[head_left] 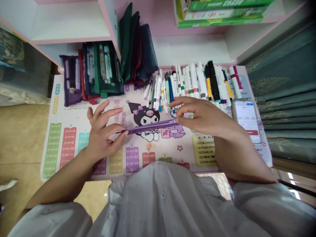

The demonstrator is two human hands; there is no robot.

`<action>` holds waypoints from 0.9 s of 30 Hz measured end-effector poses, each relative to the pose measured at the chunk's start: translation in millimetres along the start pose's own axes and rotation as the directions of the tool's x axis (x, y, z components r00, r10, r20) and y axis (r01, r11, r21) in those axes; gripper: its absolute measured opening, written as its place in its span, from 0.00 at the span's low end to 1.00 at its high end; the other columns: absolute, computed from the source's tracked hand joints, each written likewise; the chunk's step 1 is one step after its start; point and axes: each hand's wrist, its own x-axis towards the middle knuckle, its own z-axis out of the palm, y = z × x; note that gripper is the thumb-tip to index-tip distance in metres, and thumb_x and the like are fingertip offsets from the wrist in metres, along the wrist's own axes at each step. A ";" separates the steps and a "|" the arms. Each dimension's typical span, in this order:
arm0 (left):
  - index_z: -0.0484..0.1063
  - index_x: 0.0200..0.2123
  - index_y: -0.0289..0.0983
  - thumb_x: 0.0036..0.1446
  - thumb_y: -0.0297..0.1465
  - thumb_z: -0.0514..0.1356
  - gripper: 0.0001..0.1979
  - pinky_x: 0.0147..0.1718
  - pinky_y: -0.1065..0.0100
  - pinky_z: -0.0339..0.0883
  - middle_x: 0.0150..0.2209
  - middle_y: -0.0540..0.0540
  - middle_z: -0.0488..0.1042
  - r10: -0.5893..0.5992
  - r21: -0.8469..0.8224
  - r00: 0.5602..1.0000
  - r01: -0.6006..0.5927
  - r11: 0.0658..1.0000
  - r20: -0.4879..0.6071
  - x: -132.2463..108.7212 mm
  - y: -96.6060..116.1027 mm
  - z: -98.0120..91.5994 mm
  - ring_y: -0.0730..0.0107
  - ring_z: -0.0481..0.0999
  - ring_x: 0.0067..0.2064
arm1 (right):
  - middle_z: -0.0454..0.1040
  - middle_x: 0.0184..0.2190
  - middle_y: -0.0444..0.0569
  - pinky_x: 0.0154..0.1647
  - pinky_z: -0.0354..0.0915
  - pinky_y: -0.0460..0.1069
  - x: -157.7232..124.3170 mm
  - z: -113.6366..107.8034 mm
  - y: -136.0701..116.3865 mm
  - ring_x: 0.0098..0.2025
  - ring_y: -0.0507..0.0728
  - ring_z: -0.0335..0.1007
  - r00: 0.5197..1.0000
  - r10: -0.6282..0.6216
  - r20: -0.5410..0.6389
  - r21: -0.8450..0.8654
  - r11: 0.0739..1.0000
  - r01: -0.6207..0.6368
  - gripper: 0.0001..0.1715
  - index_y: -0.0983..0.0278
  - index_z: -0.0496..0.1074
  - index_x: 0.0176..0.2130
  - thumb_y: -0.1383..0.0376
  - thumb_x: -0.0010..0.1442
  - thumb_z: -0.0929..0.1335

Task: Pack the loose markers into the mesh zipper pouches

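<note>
Purple fabric pouch [150,127] pinched endwise by left hand [103,131] and right hand [201,115]; slackened grip risking a drop onto printed pink desk mat [181,149].

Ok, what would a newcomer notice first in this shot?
The purple pouch catches the eye first, stretched between the left hand and right hand at the middle of the desk mat. Behind it, a row of markers lines the mat's far edge, and a phone showing a timer lies to the right.
</note>
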 end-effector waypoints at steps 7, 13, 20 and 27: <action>0.73 0.28 0.47 0.55 0.37 0.64 0.04 0.67 0.33 0.37 0.57 0.53 0.72 0.009 -0.009 1.000 -0.009 1.000 0.004 0.5 -0.3 -0.3 0.48 0.56 0.69 | 0.72 0.58 0.42 0.57 0.65 0.63 0.5 -1.8 1.3 0.62 0.67 0.66 1.000 0.006 0.004 -0.027 1.000 -0.006 0.15 0.59 0.72 0.22 0.60 0.58 0.65; 0.73 0.28 0.48 0.55 0.39 0.63 0.05 0.67 0.34 0.39 0.56 0.53 0.72 -0.009 0.025 1.000 0.009 1.000 -0.003 -0.1 -2.0 -1.1 0.50 0.56 0.69 | 0.73 0.56 0.42 0.64 0.59 0.66 0.0 -4.1 9.0 0.63 0.67 0.65 1.000 0.000 -0.030 -0.029 1.000 -0.001 0.13 0.58 0.71 0.22 0.61 0.57 0.65; 0.73 0.28 0.47 0.55 0.38 0.63 0.05 0.68 0.36 0.38 0.57 0.53 0.72 0.004 -0.009 1.000 -0.004 1.000 -0.015 1.6 -0.7 -2.2 0.49 0.57 0.69 | 0.73 0.56 0.42 0.69 0.50 0.68 -2.4 -5.6 13.9 0.65 0.66 0.62 0.999 0.000 -0.043 -0.028 1.000 -0.002 0.15 0.59 0.70 0.21 0.61 0.58 0.65; 0.74 0.28 0.47 0.53 0.38 0.66 0.05 0.67 0.36 0.38 0.57 0.52 0.72 0.030 -0.016 0.999 -0.031 0.999 -0.045 0.1 -6.8 -0.8 0.45 0.58 0.68 | 0.75 0.55 0.42 0.65 0.58 0.68 -1.7 -7.1 17.4 0.63 0.68 0.65 0.998 0.002 -0.065 -0.022 1.000 -0.003 0.13 0.58 0.72 0.22 0.59 0.55 0.66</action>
